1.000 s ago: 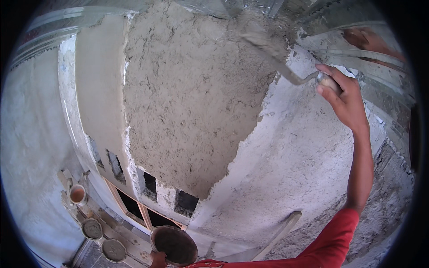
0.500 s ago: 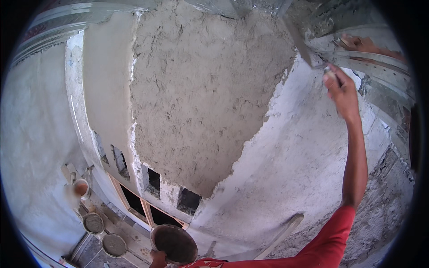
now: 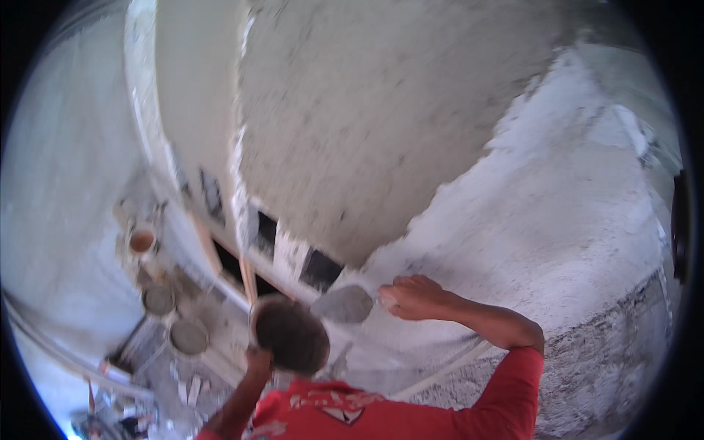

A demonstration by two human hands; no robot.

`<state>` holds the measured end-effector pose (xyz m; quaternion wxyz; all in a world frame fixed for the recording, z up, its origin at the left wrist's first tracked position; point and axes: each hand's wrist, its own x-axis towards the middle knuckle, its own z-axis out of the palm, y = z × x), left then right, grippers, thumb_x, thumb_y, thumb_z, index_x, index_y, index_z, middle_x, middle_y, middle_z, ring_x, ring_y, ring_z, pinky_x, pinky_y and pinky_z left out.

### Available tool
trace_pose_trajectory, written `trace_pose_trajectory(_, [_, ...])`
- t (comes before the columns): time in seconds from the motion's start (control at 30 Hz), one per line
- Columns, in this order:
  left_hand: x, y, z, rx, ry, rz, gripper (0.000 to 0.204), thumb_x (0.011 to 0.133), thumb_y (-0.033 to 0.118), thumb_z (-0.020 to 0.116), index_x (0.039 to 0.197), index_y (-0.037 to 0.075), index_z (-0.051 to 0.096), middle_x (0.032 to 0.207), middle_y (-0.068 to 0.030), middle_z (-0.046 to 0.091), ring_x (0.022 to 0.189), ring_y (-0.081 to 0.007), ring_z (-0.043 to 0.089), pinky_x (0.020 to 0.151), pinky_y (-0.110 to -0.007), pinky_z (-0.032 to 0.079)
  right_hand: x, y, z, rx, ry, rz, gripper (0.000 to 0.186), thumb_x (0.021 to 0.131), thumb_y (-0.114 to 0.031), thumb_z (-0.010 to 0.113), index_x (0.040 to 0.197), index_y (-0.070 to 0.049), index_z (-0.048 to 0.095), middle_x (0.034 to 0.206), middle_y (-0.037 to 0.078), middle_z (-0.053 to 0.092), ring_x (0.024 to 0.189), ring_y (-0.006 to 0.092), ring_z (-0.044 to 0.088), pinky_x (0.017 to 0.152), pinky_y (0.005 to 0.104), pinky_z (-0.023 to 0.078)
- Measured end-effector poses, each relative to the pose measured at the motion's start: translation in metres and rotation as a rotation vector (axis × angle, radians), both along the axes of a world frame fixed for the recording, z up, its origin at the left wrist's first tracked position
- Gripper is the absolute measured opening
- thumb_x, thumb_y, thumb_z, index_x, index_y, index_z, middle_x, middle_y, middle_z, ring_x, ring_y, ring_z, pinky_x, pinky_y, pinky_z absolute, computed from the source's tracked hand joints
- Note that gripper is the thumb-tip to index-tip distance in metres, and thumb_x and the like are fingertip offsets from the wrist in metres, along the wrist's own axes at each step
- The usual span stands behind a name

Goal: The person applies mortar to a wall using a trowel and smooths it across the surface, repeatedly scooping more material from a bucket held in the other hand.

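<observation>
My right hand [image 3: 411,297] grips a trowel, whose grey blade [image 3: 342,304] hangs level and blurred just right of a round container of dark mortar [image 3: 290,337]. My left hand [image 3: 259,361] holds that container by its lower left rim. In front of me rough, wet grey plaster [image 3: 374,117] covers much of the wall, with a ragged edge against a pale, older surface [image 3: 557,198] on the right. A smoother plastered strip [image 3: 194,103] runs along the left, and small dark openings [image 3: 319,269] sit at the plaster's lower edge.
Below left, a plank platform [image 3: 213,363] carries an orange-brown-filled container [image 3: 143,240] and grey mortar buckets [image 3: 188,336]. A wooden-framed opening [image 3: 246,277] lies low in the wall. At the bottom left is the floor far below with scattered pieces [image 3: 189,390].
My right hand with the trowel has come down and left from the wall's upper right to beside the mortar container. The view has tilted, showing more floor; the container is a little higher in frame.
</observation>
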<state>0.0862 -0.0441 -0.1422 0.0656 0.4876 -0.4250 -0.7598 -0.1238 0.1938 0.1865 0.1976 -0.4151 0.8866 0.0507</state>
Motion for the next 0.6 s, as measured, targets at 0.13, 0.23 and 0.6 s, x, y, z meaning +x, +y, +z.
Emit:
trace_pose_trajectory(0.13, [-0.005, -0.005, 0.038, -0.092, 0.086, -0.168, 0.021, 0.072, 0.012, 0.065, 0.088, 0.002, 0.057, 0.061, -0.0068, 0.053, 0.046, -0.0184, 0.051, 0.037, -0.035, 0.037, 0.004, 0.002, -0.078, 0.058, 0.25, 0.079, 0.028, 0.082, -0.01, 0.052, 0.106, -0.011, 0.065, 0.094, 0.022, 0.062, 0.085, 0.0405, 0.063, 0.074, 0.0512, 0.052])
trace_pose_trajectory(0.23, [-0.019, -0.014, 0.063, -0.151, 0.133, -0.159, 0.031, 0.072, 0.007, 0.064, 0.101, 0.001, 0.057, 0.065, -0.0071, 0.055, 0.046, -0.0185, 0.052, 0.034, -0.037, 0.035, 0.006, -0.027, -0.057, -0.021, 0.203, 0.171, 0.028, 0.082, -0.011, 0.056, 0.109, -0.007, 0.064, 0.091, 0.02, 0.064, 0.083, 0.0388, 0.064, 0.077, 0.0494, 0.051])
trace_pose_trajectory(0.6, [-0.022, -0.025, 0.065, -0.129, -0.011, -0.138, 0.045, 0.064, -0.006, 0.056, 0.108, -0.001, 0.058, 0.068, -0.0116, 0.057, 0.041, -0.0219, 0.05, 0.029, -0.036, 0.036, -0.031, 0.023, 0.231, -0.767, 0.361, -0.351, 0.042, 0.092, -0.024, 0.062, 0.128, -0.004, 0.056, 0.081, 0.006, 0.061, 0.071, 0.0123, 0.057, 0.064, 0.0297, 0.05])
